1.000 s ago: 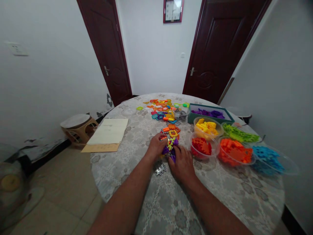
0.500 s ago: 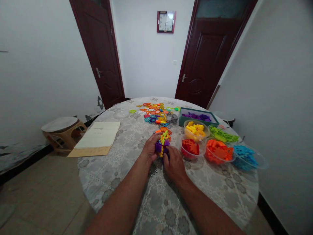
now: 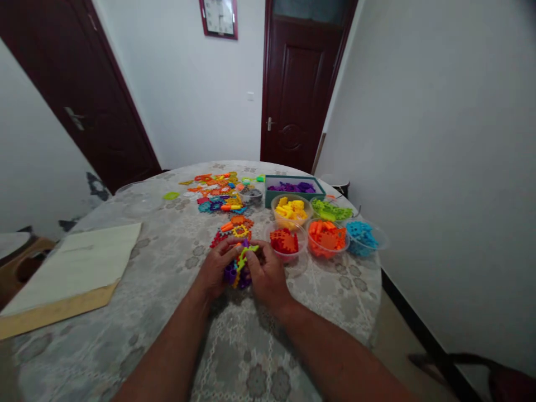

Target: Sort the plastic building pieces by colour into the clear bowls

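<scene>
Head view: a compact cluster of purple, yellow and lime-green toothed plastic pieces (image 3: 240, 268) is held between the left hand (image 3: 213, 269) and the right hand (image 3: 268, 272), fingers curled in from both sides, over a round table draped in grey flower-patterned cloth (image 3: 234, 346). Contact with the cloth cannot be told. Just beyond, orange, yellow and red gear-shaped plastic pieces (image 3: 245, 221) are laid out. To the right, red, orange, yellow and blue pieces are kept in clear round plastic bowls (image 3: 380, 240); purple ones are contained in a dark-green rectangular box (image 3: 268, 199).
</scene>
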The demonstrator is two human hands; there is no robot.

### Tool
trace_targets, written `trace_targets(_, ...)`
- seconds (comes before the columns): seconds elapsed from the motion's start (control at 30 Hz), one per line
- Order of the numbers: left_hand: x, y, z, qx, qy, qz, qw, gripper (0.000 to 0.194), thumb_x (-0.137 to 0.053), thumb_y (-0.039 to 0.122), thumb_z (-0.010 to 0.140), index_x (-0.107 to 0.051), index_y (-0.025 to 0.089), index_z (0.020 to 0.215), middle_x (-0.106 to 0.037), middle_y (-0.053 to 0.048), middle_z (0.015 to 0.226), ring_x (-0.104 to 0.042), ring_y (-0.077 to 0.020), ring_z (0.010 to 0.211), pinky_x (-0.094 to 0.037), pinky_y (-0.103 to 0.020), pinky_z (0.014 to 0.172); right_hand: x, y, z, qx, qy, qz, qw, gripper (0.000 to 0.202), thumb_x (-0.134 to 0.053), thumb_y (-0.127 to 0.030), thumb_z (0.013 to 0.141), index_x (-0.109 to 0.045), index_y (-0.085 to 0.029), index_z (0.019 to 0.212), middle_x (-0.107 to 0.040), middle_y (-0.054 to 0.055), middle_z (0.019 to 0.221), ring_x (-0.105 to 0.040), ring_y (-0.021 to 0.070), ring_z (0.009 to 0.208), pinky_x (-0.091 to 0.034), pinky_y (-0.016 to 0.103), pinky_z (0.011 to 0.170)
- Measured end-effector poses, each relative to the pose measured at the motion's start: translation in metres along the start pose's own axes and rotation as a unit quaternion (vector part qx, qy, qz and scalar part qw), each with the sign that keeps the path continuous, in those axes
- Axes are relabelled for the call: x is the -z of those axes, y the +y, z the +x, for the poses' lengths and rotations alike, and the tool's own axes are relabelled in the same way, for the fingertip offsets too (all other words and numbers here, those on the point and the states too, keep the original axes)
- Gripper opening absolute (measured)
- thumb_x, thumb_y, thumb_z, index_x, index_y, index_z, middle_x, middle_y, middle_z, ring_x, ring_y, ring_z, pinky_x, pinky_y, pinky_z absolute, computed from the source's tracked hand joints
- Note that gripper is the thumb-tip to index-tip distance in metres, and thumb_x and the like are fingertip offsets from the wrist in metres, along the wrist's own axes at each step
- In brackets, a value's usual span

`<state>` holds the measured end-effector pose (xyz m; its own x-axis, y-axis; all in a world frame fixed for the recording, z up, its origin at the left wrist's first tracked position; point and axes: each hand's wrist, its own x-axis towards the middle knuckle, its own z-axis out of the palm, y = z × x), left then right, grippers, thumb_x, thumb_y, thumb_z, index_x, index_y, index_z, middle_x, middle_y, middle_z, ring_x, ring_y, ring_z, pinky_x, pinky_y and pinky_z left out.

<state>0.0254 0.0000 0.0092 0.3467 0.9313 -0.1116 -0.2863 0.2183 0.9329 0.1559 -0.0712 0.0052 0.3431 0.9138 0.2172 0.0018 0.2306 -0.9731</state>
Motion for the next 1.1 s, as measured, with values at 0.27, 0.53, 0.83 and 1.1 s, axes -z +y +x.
trace_targets(0.27, 0.008, 0.004, 0.008, 0.014, 0.067, -0.077, 0.995, 0.047, -0.091, 0.028, 0.069, -0.074, 0.017, 0.111, -0.079, -0.005, 0.091, -0.073, -0.0184, 0.067, -0.06, -0.028, 0.058, 0.006, -0.004, 0.01, -0.002, 0.018, 0.092, 0.996, 0.032, -0.07, -0.048, 0.096, -0.065, -0.023, 0.115, -0.062, -0.006, 0.071, -0.058, 0.0112, 0.056, -0.05, 0.022, 0.052)
trace_targets(0.53, 0.022, 0.0, 0.018, 0.028, 0.087, -0.177, 0.98, 0.036, -0.08, 0.015, 0.078, -0.073, 0.015, 0.113, -0.076, -0.003, 0.088, -0.068, -0.0143, 0.059, -0.053, -0.022, 0.043, 0.039, -0.036, 0.022, 0.004, 0.069, 0.097, 0.993, 0.037, -0.071, -0.047, 0.093, -0.068, -0.021, 0.119, -0.072, 0.0, 0.085, -0.066, 0.0125, 0.062, -0.055, 0.022, 0.052)
trace_targets(0.83, 0.026, 0.001, 0.024, 0.047, 0.069, -0.241, 0.967, 0.024, -0.073, 0.011, 0.084, -0.073, 0.014, 0.108, -0.075, -0.004, 0.088, -0.069, -0.015, 0.061, -0.052, -0.023, 0.042, 0.143, -0.056, 0.032, 0.091, 0.204, -0.112, 0.968, 0.041, -0.075, -0.05, 0.09, -0.074, -0.019, 0.116, -0.073, 0.001, 0.084, -0.064, 0.0136, 0.064, -0.056, 0.027, 0.059)
trace_targets(1.1, 0.027, -0.001, 0.027, 0.066, 0.094, -0.237, 0.965, 0.022, -0.071, 0.01, 0.087, -0.074, 0.014, 0.108, -0.078, -0.005, 0.089, -0.072, -0.0166, 0.061, -0.059, -0.025, 0.047, 0.231, -0.049, 0.065, 0.063, 0.271, -0.294, 0.914, 0.055, -0.066, -0.053, 0.089, -0.078, -0.015, 0.126, -0.081, 0.011, 0.096, -0.069, 0.0202, 0.068, -0.058, 0.034, 0.067)
